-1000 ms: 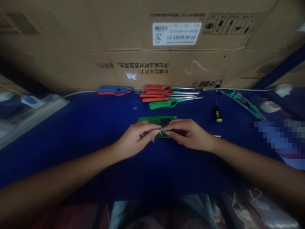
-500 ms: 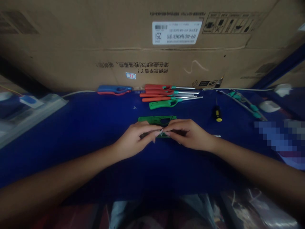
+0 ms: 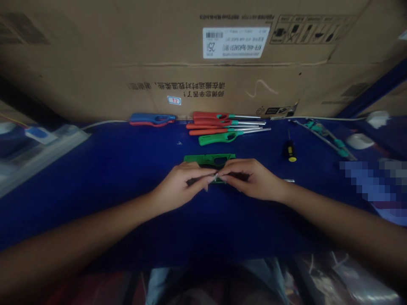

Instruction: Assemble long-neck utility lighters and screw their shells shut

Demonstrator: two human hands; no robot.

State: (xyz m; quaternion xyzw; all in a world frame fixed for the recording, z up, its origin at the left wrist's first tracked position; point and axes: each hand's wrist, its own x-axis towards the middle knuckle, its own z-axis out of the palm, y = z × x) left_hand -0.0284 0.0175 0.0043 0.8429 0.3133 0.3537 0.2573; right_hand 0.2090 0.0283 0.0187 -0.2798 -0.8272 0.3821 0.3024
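Note:
Between my two hands, at the fingertips, is a small pale part [image 3: 216,176], thin like a wire or clip and too small to identify. My left hand [image 3: 184,183] pinches it from the left, thumb and forefinger together. From the other side my right hand [image 3: 254,180] pinches it too. A green lighter shell half [image 3: 203,158], open side up, lies on the blue table just beyond the hands. Another green shell piece [image 3: 220,181] shows beneath the fingertips, mostly covered by them.
Several red and green lighters [image 3: 216,139] with metal tubes lie near the cardboard box [image 3: 111,84]. Blue and red handle shells [image 3: 149,118] are left of them. A black-and-yellow screwdriver [image 3: 290,151] and teal-fitted metal tubes [image 3: 327,137] lie right. A metal tube end [image 3: 289,181] shows by my right wrist.
Both hands stay in nearly the same place, still pinching the small pale part, which looks slightly turned. Nothing else on the table has moved.

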